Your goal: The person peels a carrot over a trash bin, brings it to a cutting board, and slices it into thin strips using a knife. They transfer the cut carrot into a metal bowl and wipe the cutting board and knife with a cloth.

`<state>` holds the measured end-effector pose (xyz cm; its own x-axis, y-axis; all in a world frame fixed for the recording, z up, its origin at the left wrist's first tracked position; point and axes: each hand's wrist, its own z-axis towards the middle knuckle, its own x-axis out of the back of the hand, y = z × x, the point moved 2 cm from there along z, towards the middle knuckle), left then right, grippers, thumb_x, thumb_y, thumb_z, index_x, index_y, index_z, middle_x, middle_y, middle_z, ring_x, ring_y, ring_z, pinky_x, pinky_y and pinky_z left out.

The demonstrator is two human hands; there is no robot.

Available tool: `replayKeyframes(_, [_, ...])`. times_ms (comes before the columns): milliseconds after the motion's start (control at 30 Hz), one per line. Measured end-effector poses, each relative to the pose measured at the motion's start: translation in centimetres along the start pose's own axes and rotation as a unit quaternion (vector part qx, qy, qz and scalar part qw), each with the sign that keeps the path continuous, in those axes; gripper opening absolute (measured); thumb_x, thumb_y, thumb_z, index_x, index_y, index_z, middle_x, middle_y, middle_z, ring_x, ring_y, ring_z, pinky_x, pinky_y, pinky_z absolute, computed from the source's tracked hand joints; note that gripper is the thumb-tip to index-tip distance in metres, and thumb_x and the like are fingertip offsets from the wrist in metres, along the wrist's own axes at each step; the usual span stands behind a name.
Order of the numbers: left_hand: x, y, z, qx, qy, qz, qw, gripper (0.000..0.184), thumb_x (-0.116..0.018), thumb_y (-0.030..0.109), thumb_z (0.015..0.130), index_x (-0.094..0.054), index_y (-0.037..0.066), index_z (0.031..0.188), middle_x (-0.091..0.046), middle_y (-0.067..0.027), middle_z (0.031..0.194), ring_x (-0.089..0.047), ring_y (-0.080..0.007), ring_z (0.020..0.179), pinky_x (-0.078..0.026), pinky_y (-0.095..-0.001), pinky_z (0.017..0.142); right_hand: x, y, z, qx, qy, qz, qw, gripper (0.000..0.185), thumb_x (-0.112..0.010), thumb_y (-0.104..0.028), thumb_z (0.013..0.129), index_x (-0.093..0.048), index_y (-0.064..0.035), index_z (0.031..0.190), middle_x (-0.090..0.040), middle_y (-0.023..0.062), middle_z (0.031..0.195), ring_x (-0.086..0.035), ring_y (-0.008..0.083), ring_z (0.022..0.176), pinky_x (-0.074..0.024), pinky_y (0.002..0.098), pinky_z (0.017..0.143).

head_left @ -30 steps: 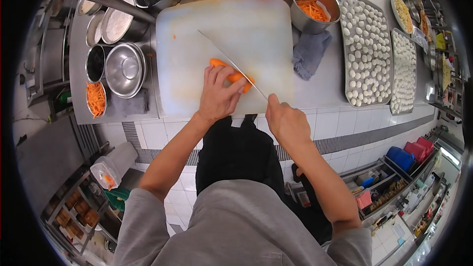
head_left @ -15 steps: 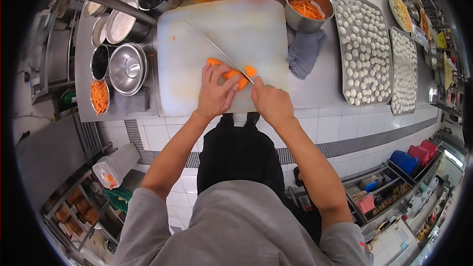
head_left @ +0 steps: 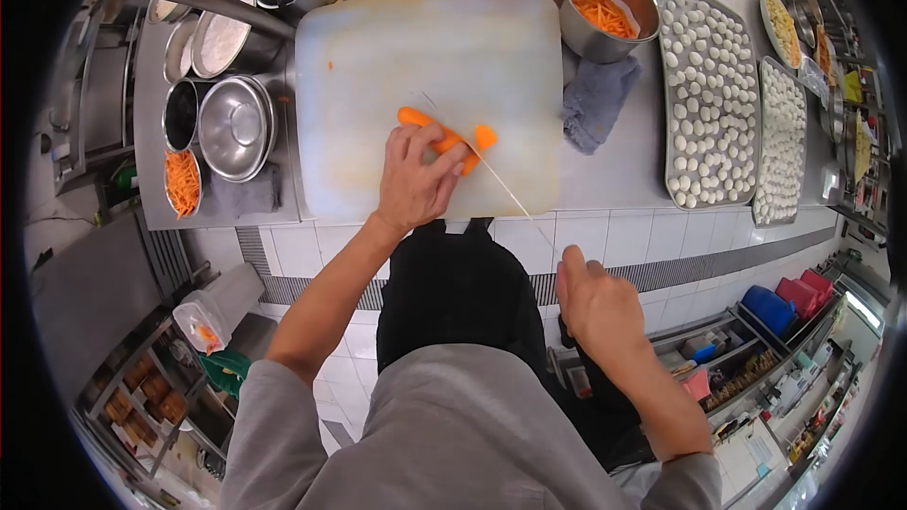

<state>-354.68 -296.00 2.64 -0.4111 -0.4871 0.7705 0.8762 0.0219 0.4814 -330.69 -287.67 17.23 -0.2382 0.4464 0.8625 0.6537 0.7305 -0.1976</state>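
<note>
On the white cutting board (head_left: 378, 57), my left hand (head_left: 413, 175) presses down on a peeled orange carrot (head_left: 416, 117), its fingers closed over the middle. A cut carrot piece (head_left: 485, 137) lies just right of it, across the blade. My right hand (head_left: 605, 302) is closed round the handle of a long knife (head_left: 510, 193), low and right, past the board's front edge. The thin blade runs diagonally back up to the carrot, by my left fingertips. My fist hides the handle.
Right of the board stand a steel pot of carrot shreds (head_left: 605, 14), a grey cloth (head_left: 597, 104) and a tray of white balls (head_left: 709, 104). On the left are nested steel bowls (head_left: 233, 127) and a container of carrot shreds (head_left: 182, 182). Tubs line the back.
My right hand has drawn the knife back toward my body and to the right, off the board's front edge. My left hand stays on the carrot.
</note>
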Motion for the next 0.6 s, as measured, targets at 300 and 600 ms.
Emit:
replayKeyframes(300, [0.0, -0.1, 0.0, 0.016, -0.008, -0.011, 1.000, 0.028, -0.071, 0.013, 0.082, -0.065, 0.017, 0.109, -0.051, -0.0081, 0.118, -0.047, -0.0329, 0.109, -0.038, -0.0525, 0.099, -6.5, -0.9, 9.8, 0.023, 0.075, 0.093, 0.993, 0.017, -0.054, -0.021, 0.099, -0.050, -0.0056, 0.094, -0.063, 0.0164, 0.059, -0.066, 0.0386, 0.055, -0.0545, 0.0480, 0.052])
replayKeyframes(600, [0.1, -0.1, -0.1, 0.015, -0.005, 0.000, 1.000, 0.028, -0.071, 0.014, 0.082, -0.065, 0.017, 0.110, -0.051, -0.0081, 0.119, -0.046, -0.0336, 0.110, -0.038, -0.0524, 0.097, -4.7, -1.5, 8.3, 0.022, 0.092, 0.069, 0.993, 0.019, -0.055, -0.023, 0.099, -0.049, -0.0064, 0.092, -0.064, 0.0141, 0.066, -0.066, 0.0360, 0.054, -0.0551, 0.0450, 0.052])
